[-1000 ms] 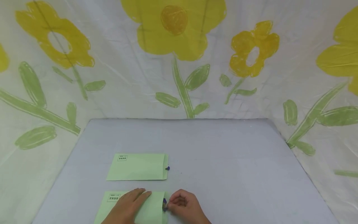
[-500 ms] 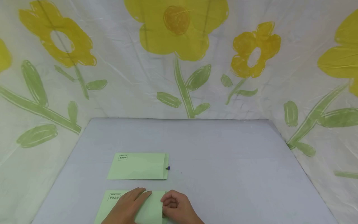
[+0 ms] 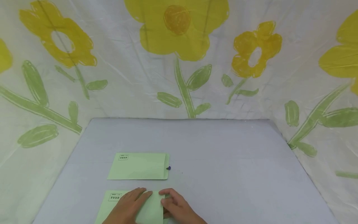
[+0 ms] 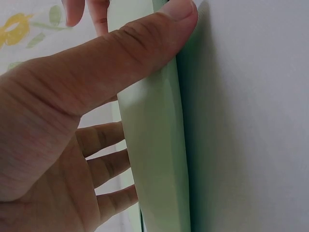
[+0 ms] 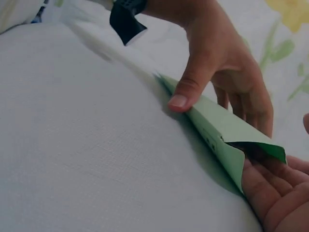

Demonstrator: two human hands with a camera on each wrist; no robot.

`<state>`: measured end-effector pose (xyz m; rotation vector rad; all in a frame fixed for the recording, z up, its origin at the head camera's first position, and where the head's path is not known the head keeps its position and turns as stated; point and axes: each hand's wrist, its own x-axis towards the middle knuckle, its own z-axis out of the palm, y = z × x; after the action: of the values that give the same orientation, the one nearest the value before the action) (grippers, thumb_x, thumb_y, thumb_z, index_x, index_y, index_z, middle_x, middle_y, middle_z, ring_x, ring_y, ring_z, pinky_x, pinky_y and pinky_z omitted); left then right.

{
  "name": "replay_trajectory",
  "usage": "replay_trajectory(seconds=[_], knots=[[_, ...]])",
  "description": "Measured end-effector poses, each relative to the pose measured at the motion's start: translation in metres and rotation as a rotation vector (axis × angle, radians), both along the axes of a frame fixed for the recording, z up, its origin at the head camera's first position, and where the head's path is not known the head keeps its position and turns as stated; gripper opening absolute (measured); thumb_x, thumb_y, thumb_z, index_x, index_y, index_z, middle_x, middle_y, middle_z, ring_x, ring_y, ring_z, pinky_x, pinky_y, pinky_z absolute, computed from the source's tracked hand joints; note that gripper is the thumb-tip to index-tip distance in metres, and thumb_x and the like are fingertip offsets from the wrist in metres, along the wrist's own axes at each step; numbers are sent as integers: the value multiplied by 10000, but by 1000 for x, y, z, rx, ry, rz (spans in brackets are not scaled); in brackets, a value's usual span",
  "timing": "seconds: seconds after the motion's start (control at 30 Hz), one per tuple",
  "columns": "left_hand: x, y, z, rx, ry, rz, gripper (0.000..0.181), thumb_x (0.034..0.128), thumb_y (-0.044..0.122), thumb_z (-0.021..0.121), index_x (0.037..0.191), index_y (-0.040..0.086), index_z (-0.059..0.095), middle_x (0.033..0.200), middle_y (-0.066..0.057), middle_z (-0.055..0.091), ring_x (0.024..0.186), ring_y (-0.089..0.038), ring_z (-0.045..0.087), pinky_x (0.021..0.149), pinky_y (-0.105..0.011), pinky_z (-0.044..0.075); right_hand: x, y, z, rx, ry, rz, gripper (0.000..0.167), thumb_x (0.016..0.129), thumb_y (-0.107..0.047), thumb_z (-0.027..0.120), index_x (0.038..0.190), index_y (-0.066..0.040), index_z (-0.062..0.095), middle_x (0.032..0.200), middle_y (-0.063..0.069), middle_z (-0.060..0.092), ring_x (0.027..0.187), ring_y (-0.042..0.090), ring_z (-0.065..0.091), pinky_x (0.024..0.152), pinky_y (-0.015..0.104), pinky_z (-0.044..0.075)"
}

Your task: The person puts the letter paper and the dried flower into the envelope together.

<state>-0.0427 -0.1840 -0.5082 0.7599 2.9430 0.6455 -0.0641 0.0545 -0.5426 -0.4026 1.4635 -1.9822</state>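
Observation:
A pale green envelope (image 3: pixel 151 207) with a small printed box lies at the table's front left. My left hand (image 3: pixel 126 207) rests across it. In the left wrist view the left thumb (image 4: pixel 145 43) lies over one long edge, with fingertips against the other side. At the envelope's right end is my right hand (image 3: pixel 180 205); in the right wrist view several of its fingers (image 5: pixel 270 179) reach into the gaping mouth. Whatever lies inside is hidden. Behind lies a second green envelope (image 3: pixel 137 166), a small purple thing (image 3: pixel 169 168) poking from its mouth.
The grey-white table (image 3: pixel 223 174) stretches to the right and back. A white curtain with painted yellow flowers (image 3: pixel 173 28) hangs behind it and along both sides. A dark strap (image 5: pixel 128 19) sits on the left wrist.
My right hand has moved left from just outside the envelope's mouth to the mouth itself. The purple thing that showed there is now out of sight. My left hand stays in place.

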Motion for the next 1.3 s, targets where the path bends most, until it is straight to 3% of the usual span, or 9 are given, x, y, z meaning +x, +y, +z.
replay_trajectory(seconds=[0.2,0.3,0.4,0.5,0.67,0.83,1.0,1.17,1.3], knots=[[1,0,1,7,-40,14,1068,643,891,625,1349,90,584,1333,-119,572,1217,-340,545,960,-599,450,-4,0,0,14,-5,49,343,1073,-182,453,1353,12,499,1189,151,676,1006,237,697,818,350,578],[-1,-1,0,19,-79,0,1070,651,849,671,1377,71,558,1371,-165,547,1256,-395,515,973,-631,426,-11,6,-1,41,57,-4,291,1049,-135,502,1268,46,566,1089,164,705,919,209,716,754,341,595],[-2,-4,-1,31,-111,-14,1070,654,756,746,1416,39,521,1427,-230,496,1315,-484,439,992,-689,370,-27,12,2,196,226,-163,185,997,-71,582,1138,29,646,952,123,719,801,166,709,675,317,597],[-4,-6,-1,47,-118,-29,1042,631,566,857,1440,18,494,1471,-262,447,1356,-545,353,998,-742,308,-55,19,7,473,462,-328,118,938,-31,653,1046,-59,690,920,20,693,794,122,664,675,294,578],[-6,-4,-1,46,-81,-54,987,601,355,922,1434,22,510,1472,-234,470,1355,-529,368,985,-757,302,-95,23,11,747,774,-319,248,877,4,718,1100,-106,705,959,-32,633,803,82,566,701,258,517],[-8,-1,0,30,-129,-69,948,632,343,909,1436,31,516,1488,-211,464,1360,-500,384,999,-749,300,-112,16,10,847,810,-223,280,856,-56,765,1124,-133,737,907,-60,564,755,58,495,647,222,460],[-8,0,1,31,-144,-71,935,651,347,904,1442,40,512,1499,-201,456,1368,-480,386,1019,-732,295,-115,9,9,902,871,-258,215,825,-113,817,1020,-192,771,846,-80,533,762,62,511,619,206,445],[-7,-2,-2,49,-54,-93,950,647,436,891,1431,43,527,1473,-187,489,1338,-453,441,1005,-697,349,-115,7,4,911,921,-282,120,836,-124,796,924,-205,775,827,-95,528,741,52,503,612,196,434],[-4,-2,-5,87,2,-79,930,711,586,799,1437,73,526,1463,-153,507,1330,-412,467,995,-670,373,-115,16,1,809,820,-278,83,905,-102,714,937,-174,741,844,-95,571,749,68,517,652,237,466]])
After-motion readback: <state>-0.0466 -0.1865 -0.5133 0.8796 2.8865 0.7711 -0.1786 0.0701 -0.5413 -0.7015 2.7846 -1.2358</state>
